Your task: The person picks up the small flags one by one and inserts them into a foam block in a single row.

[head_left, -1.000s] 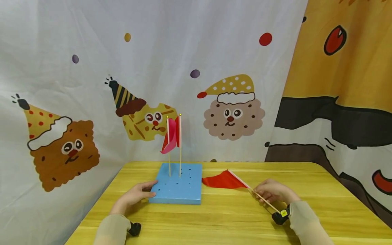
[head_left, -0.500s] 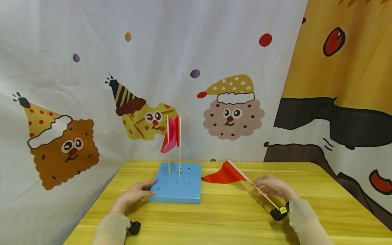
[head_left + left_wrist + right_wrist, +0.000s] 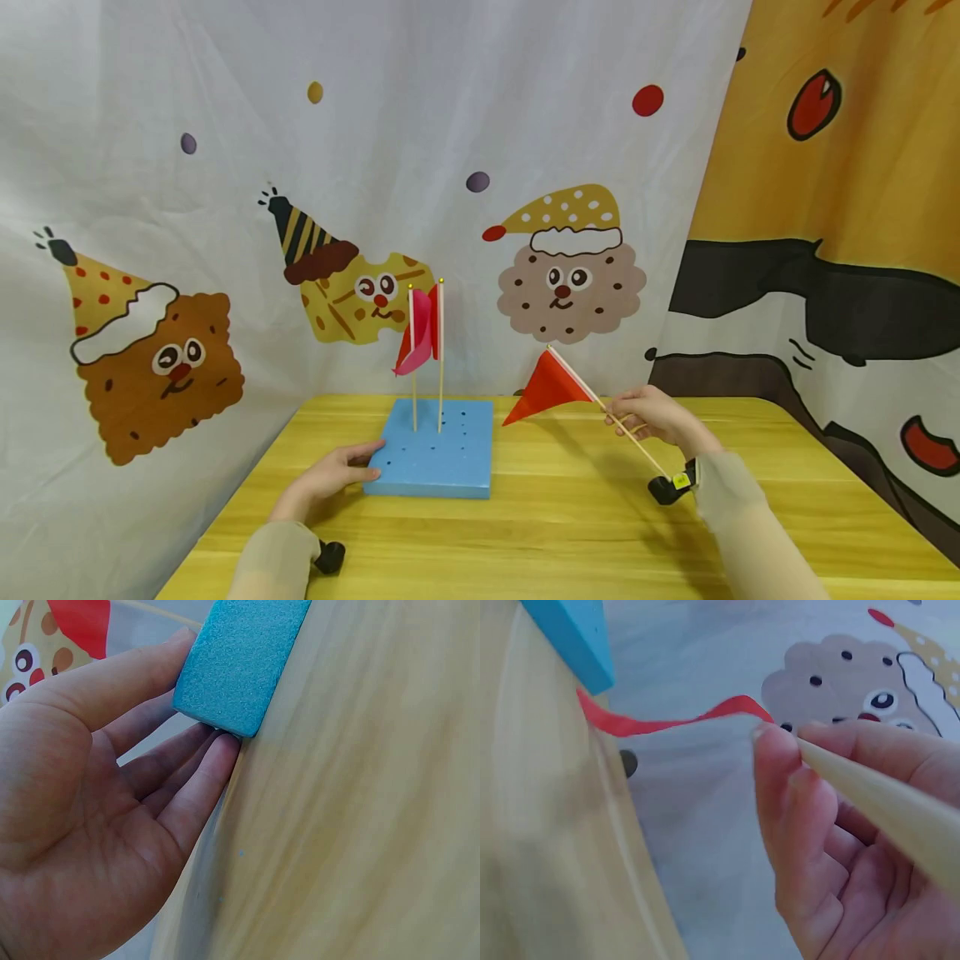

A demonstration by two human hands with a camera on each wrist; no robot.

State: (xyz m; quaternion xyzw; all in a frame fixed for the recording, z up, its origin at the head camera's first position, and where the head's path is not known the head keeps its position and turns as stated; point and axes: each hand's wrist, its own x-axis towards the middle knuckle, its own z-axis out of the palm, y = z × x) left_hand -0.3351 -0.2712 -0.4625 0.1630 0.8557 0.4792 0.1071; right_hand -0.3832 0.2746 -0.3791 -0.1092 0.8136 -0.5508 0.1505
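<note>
My left hand (image 3: 337, 475) holds the left edge of a blue foam block (image 3: 457, 467) lying on the table. The left wrist view shows its thumb (image 3: 120, 679) over the top and the other fingers against the side and lower edge. Two small flags on thin sticks stand upright in the block's holes: one pink flag (image 3: 422, 333), and one red flag (image 3: 435, 321) partly hidden behind it. My right hand (image 3: 656, 417) pinches the wooden stick (image 3: 885, 795) of another red triangular flag (image 3: 551, 387). This flag is above the table, tilted to the left, right of the block.
Several small holes (image 3: 464, 414) dot the block's top. Around it spreads the wood-grain table (image 3: 570, 525). Behind hangs a white cloth (image 3: 525, 100) printed with cartoon biscuits. Each wrist wears a small black camera, such as the right camera (image 3: 663, 490).
My right hand has lifted the red flag up off the table and moved slightly left, and the cloth hangs more fully. My left hand and the block have stayed in place.
</note>
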